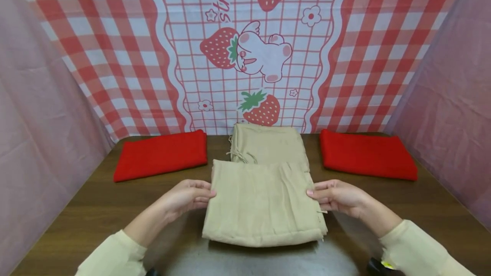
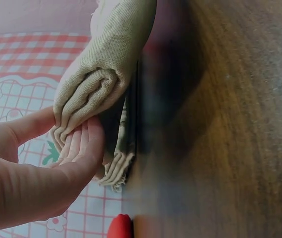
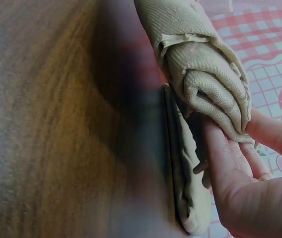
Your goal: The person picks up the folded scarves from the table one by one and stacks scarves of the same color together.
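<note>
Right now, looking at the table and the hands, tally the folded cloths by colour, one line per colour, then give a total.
Red: 2 (left red cloth, right red cloth)
Beige: 2 (held beige cloth, rear beige cloth)
Total: 4

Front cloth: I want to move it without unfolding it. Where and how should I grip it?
I'd grip the front cloth by its left and right edges, one hand from each side, thumb on top, fingers beneath, as the left hand and right hand do. The wrist views show stacked folds at both edges, so pinching there should keep the layers together.
</note>
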